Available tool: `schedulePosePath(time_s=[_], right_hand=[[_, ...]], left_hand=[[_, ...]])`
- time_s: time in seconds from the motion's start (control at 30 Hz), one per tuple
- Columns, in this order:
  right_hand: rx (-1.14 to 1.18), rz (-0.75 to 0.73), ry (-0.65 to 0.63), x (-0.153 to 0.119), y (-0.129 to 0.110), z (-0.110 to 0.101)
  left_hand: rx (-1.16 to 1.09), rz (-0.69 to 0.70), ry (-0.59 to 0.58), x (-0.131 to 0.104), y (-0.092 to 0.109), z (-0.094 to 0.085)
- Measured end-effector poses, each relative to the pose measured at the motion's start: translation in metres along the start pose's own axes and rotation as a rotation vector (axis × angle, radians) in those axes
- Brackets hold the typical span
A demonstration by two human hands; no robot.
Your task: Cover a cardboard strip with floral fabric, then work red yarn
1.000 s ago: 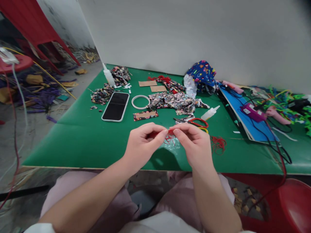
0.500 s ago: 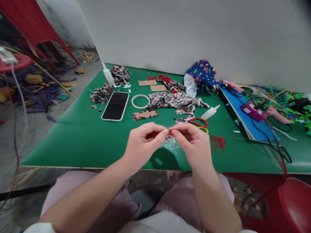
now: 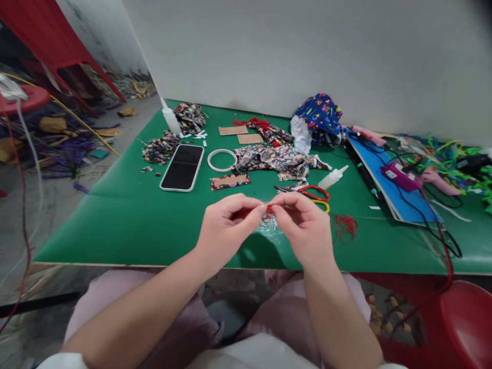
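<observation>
My left hand (image 3: 230, 225) and my right hand (image 3: 305, 225) meet fingertip to fingertip above the green table's front part. Between them is a small bit of red thread (image 3: 269, 207), pinched by thumb and forefinger on both sides. Red strands (image 3: 268, 221) show just below the fingertips. Beyond my right hand lie scissors with red handles (image 3: 315, 192) and a yellow handle partly hidden by it. A loose red thread bundle (image 3: 345, 227) rests to its right. A patterned strip with a brown card (image 3: 229, 181) lies beyond my left hand.
On the green table (image 3: 134, 225) are a phone (image 3: 182, 168), a white ring (image 3: 222, 161), floral fabric (image 3: 272, 160), brown cards (image 3: 233, 130) and glue bottles (image 3: 332, 177). At right lie a blue folder (image 3: 400, 179), a purple device (image 3: 401, 176) and cables. A pale board rises behind.
</observation>
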State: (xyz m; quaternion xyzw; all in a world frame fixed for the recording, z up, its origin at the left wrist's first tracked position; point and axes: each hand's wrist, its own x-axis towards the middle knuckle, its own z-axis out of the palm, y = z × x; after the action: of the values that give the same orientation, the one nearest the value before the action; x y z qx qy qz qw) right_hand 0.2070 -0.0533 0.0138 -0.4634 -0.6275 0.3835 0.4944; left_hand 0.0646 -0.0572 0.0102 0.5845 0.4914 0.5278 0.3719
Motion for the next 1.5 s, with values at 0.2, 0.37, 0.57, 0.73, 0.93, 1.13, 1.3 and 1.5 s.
schedulePosePath(time_s=[0.2, 0.37, 0.57, 0.73, 0.93, 1.13, 1.3, 1.5], right_hand=[[0.029, 0.051, 0.030, 0.000, -0.001, 0.002], [0.074, 0.062, 0.021, 0.000, -0.002, 0.003], [0.083, 0.059, 0.024, 0.000, -0.001, 0.004], [0.075, 0.068, 0.029, 0.000, -0.001, 0.004], [0.203, 0.089, 0.010, 0.000, 0.001, 0.004], [0.267, 0.156, 0.049, -0.003, 0.003, 0.012], [0.224, 0.149, 0.142, -0.006, -0.001, 0.017], [0.311, 0.169, 0.133, -0.004, 0.004, 0.015]], left_hand=[[0.027, -0.004, -0.017, -0.001, 0.001, 0.000], [0.026, -0.003, -0.022, -0.001, 0.002, 0.000], [0.020, -0.005, -0.020, -0.001, 0.001, 0.000], [0.045, -0.006, -0.027, 0.000, 0.001, 0.000], [0.047, 0.014, 0.008, 0.000, 0.000, -0.001], [0.105, 0.068, 0.075, -0.003, -0.005, 0.000], [0.141, 0.116, 0.076, -0.002, -0.005, 0.000], [0.047, 0.012, 0.084, -0.002, -0.005, 0.001]])
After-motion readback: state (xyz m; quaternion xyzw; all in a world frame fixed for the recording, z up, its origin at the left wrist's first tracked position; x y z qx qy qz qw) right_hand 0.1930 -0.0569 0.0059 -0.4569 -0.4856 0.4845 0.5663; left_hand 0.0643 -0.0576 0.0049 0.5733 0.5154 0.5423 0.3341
